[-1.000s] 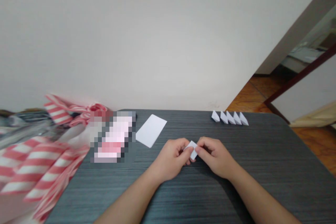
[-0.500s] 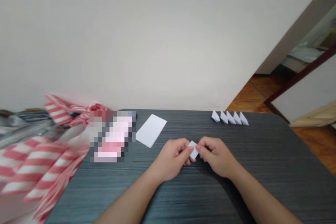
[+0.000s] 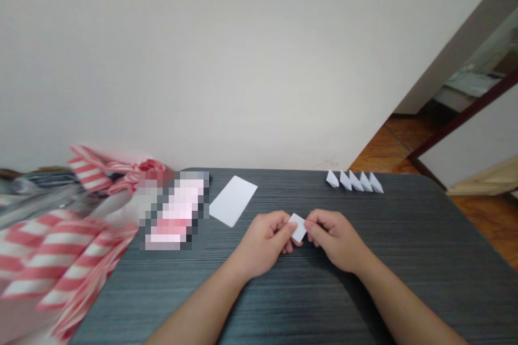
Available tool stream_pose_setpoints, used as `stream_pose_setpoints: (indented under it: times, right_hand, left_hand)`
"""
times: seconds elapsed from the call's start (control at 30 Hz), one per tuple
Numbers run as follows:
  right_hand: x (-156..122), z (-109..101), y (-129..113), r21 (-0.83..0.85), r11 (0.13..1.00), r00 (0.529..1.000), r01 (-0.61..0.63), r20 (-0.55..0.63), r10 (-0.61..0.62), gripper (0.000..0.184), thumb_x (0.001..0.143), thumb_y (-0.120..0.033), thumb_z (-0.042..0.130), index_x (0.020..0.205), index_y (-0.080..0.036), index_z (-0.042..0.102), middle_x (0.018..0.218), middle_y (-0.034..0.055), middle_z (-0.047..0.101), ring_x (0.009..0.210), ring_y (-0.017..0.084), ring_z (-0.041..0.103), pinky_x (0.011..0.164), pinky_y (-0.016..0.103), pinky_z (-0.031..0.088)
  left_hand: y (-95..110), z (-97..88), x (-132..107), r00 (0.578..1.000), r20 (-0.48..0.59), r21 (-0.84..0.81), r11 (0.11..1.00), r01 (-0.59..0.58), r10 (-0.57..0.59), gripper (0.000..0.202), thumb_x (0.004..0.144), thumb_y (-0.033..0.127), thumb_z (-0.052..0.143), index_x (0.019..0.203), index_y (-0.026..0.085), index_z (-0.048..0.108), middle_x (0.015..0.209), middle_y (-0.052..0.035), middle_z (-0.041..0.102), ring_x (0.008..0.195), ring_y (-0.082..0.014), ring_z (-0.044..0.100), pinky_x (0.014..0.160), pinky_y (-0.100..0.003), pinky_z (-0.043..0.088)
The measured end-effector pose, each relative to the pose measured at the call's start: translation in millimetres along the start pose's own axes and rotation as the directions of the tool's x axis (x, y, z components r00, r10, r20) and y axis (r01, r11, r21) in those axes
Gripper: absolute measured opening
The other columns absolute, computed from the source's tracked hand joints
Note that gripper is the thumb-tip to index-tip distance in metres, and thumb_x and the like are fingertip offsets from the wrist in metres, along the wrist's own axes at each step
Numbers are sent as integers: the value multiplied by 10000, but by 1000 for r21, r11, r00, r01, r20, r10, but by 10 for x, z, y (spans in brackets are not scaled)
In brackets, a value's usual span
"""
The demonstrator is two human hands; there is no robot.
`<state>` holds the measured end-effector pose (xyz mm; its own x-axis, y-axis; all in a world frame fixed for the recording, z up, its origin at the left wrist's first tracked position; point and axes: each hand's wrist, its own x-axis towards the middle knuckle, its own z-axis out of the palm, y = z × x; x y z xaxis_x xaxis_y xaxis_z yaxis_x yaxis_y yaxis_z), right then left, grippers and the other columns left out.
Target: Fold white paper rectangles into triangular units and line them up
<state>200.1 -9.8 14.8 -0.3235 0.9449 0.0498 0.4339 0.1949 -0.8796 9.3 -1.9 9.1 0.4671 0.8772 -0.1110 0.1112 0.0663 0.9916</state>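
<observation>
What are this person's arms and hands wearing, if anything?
Nothing that shows: the left hand and right hand are bare, with no gloves or rings, and the left forearm and right forearm show no sleeves, watch or bracelet.

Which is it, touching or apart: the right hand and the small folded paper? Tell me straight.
Touching. The head view shows the right hand with its fingertips pressed against the right edge of the small folded white paper.

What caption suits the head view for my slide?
Left hand and right hand hold a small white paper piece.
</observation>
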Motion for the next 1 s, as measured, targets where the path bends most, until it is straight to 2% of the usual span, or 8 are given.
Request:
stream_pose_setpoints:
  times: [0.37,0.5,0.6,0.8,1.0]
  right_hand:
    - [-9,-4,56,40,998,998,-48,-40,50,281,927,-238,493,661,-180,563,535,-33,539,499,110,503,529,223,383]
    - [-1,6,81,41,999,999,-25,-45,27,214,914,-241,514,724,-179,590,589,-32,550,534,113,503,545,227,392]
    - [-2,3,81,17,1000,998,-14,-64,15,219,901,-237,536,694,-180,576,588,-33,543,537,113,489,552,230,390]
    - [-11,-21,41,28,999,999,-43,-25,44,282,921,-246,511,651,-184,562,535,-27,561,505,114,515,530,224,400]
    - [0,-8,77,77,996,998,-53,-20,55,263,923,-252,506,674,-183,559,551,-30,552,506,110,510,536,225,405]
  left_hand:
    - [-37,2,8,998,-66,-57,998,18,-22,306,929,353,514,763,126,634,618,-24,662,504,-99,557,505,-198,440]
    - [-16,8,6,997,-73,-76,997,33,-39,293,924,342,513,763,126,629,609,-21,661,488,-96,550,488,-195,434]
    - [-16,9,4,997,-70,-81,996,34,-40,288,920,341,515,762,128,625,614,-23,665,487,-96,551,487,-196,436]
    - [-45,0,3,999,-52,-64,998,12,-15,317,932,364,500,761,130,627,642,-37,681,498,-100,564,503,-204,452]
    - [-38,5,5,998,-59,-75,997,26,-30,313,924,372,512,755,133,622,651,-43,692,494,-103,569,492,-205,451]
